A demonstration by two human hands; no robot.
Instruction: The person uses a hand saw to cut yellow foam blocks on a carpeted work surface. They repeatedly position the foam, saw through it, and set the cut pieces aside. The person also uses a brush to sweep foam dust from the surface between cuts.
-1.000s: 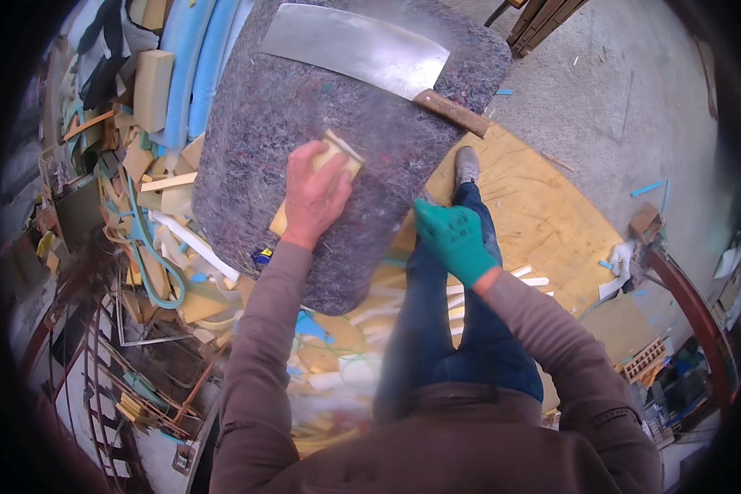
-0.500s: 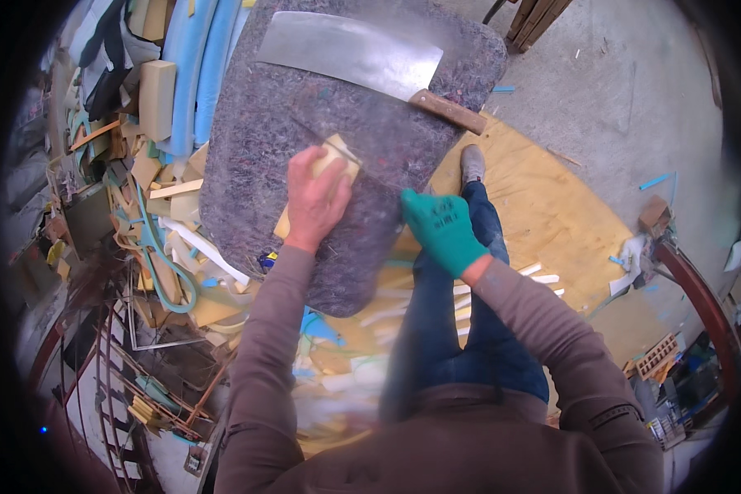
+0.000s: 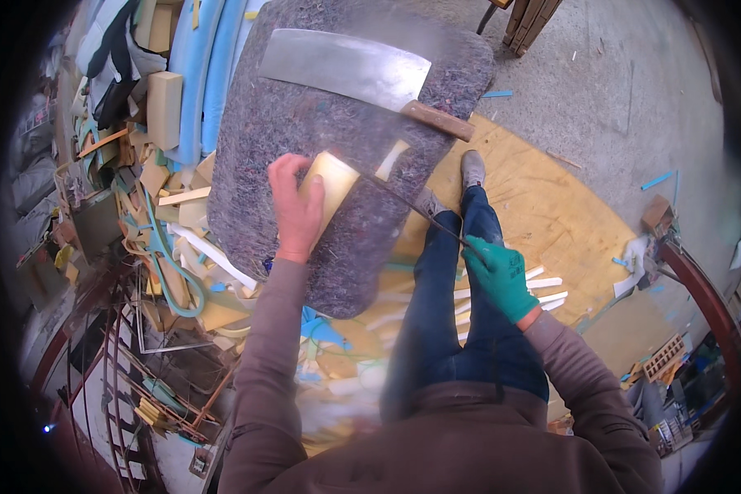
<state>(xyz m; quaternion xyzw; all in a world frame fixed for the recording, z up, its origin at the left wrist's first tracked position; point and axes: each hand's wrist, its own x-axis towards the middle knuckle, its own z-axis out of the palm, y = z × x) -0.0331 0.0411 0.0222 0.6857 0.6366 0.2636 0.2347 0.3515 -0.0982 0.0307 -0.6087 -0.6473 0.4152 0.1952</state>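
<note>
My bare left hand [image 3: 295, 207] grips a pale yellow foam block [image 3: 335, 185], thumb on its near side and fingers at its far left edge. The block rests on a mottled purple-grey padded surface [image 3: 255, 156]. In my right hand [image 3: 497, 278], wearing a green glove, is a long thin dark knife [image 3: 416, 207]. Its blade slants up and left, with the far end beside the block's right edge. A small pale foam offcut [image 3: 393, 160] lies just right of the block. Whether blade and block touch, I cannot tell.
Farther off on the pad lies a broad steel blade [image 3: 346, 70] with a wooden handle [image 3: 438, 120]. Foam scraps [image 3: 185, 202] are heaped at the left, by blue foam rolls [image 3: 198, 90]. A yellow foam sheet [image 3: 535, 189] and white strips cover the floor around my legs.
My right hand has drawn back toward me and to the right, with the knife. A foam offcut now shows beside the block. My left hand has shifted slightly left and its hold has changed.
</note>
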